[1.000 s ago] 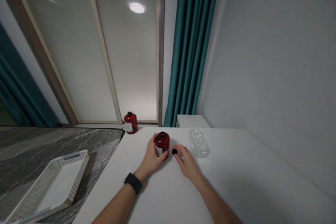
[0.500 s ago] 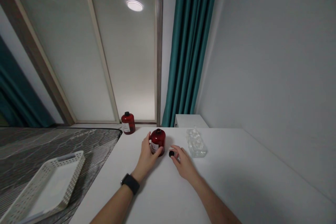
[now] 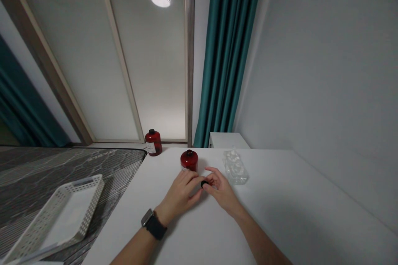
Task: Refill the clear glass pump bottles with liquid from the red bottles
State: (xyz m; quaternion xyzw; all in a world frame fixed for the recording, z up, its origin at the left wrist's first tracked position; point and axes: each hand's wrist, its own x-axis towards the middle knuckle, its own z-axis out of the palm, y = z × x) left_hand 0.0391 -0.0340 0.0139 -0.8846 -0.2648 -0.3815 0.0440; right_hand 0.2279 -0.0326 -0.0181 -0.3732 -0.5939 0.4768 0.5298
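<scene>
A red bottle (image 3: 189, 160) with an uncapped neck stands on the white table (image 3: 186, 240), its lower part hidden behind my left hand (image 3: 185, 190). That hand reaches in front of the bottle toward a small black cap (image 3: 203, 183); its thumb and index finger are apart, close to the cap's left side. Whether they touch it is hard to see. My right hand (image 3: 222, 192) pinches the cap between thumb and fingers, just to the right of the bottle.
Another red bottle (image 3: 153, 143), with a black cap on, stands at the table's far left corner. A clear plastic pack (image 3: 235, 167) lies right of my hands. Beyond the table's left edge is a white perforated basket (image 3: 83, 211). A white cabinet (image 3: 228, 140) stands behind the table.
My left hand has let go of the red bottle and moved right, toward the cap. The bottle stays standing. My right hand still holds the cap near the same spot.
</scene>
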